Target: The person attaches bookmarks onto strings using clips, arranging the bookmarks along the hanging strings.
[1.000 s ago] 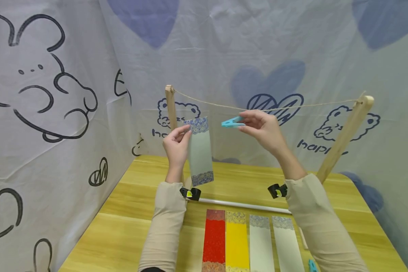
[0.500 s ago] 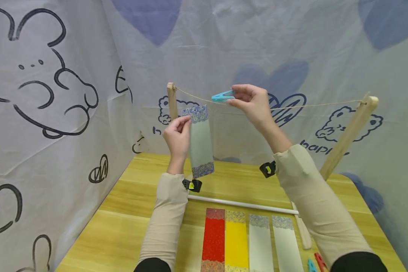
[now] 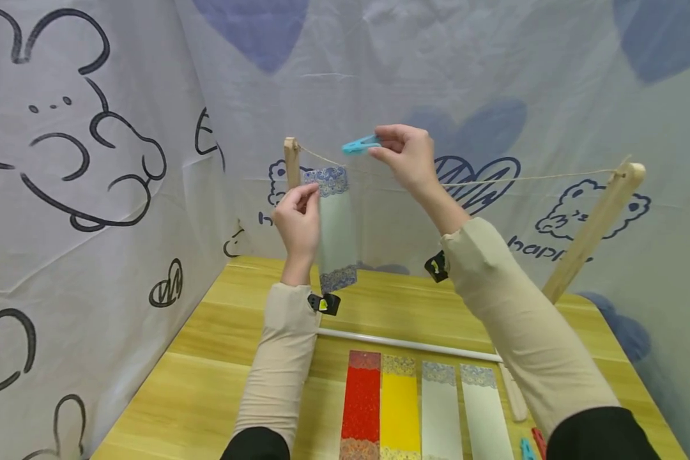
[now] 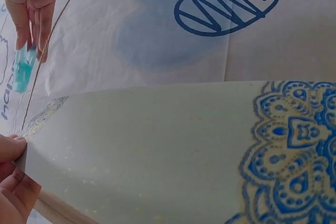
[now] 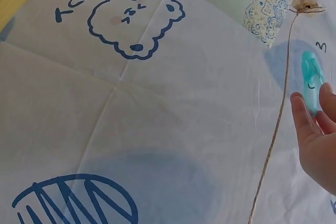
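My left hand (image 3: pixel 299 220) pinches a pale green paper strip (image 3: pixel 337 223) by its upper left edge. Blue lace-like patterns band both ends of the strip, which hangs down with its top edge right at the twine (image 3: pixel 483 181). Above and to the right, my right hand (image 3: pixel 407 153) pinches a light blue clothespin (image 3: pixel 359 145) by its handle end, its nose pointing left. In the right wrist view the clothespin (image 5: pixel 312 77) is beside the twine, a little apart from the patterned end of the strip (image 5: pixel 269 11).
Two wooden posts (image 3: pixel 595 233) carry the twine, and a white rod (image 3: pixel 408 345) runs low between them. On the table lie a red strip (image 3: pixel 362 402), a yellow strip (image 3: pixel 400 406) and two pale strips (image 3: pixel 440 409). Blue (image 3: pixel 527 449) and red clothespins (image 3: pixel 539 441) lie at the front right.
My left hand has raised the pale strip to the twine. My right hand has moved up and left with the clothespin, from below the twine to above it.
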The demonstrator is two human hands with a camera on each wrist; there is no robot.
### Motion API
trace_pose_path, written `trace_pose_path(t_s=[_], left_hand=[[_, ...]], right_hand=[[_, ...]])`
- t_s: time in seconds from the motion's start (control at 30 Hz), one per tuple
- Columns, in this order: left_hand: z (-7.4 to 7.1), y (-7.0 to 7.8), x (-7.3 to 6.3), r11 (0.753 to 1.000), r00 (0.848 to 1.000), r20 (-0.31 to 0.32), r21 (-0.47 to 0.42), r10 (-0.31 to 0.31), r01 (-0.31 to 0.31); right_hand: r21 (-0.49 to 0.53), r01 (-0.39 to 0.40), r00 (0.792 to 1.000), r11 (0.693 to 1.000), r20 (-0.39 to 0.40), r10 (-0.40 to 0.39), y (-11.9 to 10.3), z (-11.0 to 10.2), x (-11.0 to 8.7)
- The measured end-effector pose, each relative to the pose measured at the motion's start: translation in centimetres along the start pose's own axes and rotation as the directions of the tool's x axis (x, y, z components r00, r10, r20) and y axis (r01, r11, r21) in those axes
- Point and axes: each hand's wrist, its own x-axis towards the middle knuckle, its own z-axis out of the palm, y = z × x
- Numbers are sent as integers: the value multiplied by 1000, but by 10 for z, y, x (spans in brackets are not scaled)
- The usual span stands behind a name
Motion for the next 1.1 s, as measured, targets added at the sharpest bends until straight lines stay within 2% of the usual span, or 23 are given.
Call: trace_pose_path(t_s=[0.17,0.4,0.67,0.83,1.1], left_hand=[[-3,0,2,999,999,-23,24,34,-33],[-7,2,4,998,999,-26,40,47,-46],[-11,0,5,996,997,-21,66,69,-67],[-14,-2,6,994,997,-25,86,69,-67],[-15,-4,8,983,993,9,135,121,-121]], right_hand=[[-142,51,999,989,14,-50,-6,9,1],[-235,72,997,969,7,-72,-11,19,3],[-344,94,996,934,42,-85,-11,28,2],[-336,59,997,940,60,-41,-11,32,2],[-346,4,989,938,140,48,-14,32,3]])
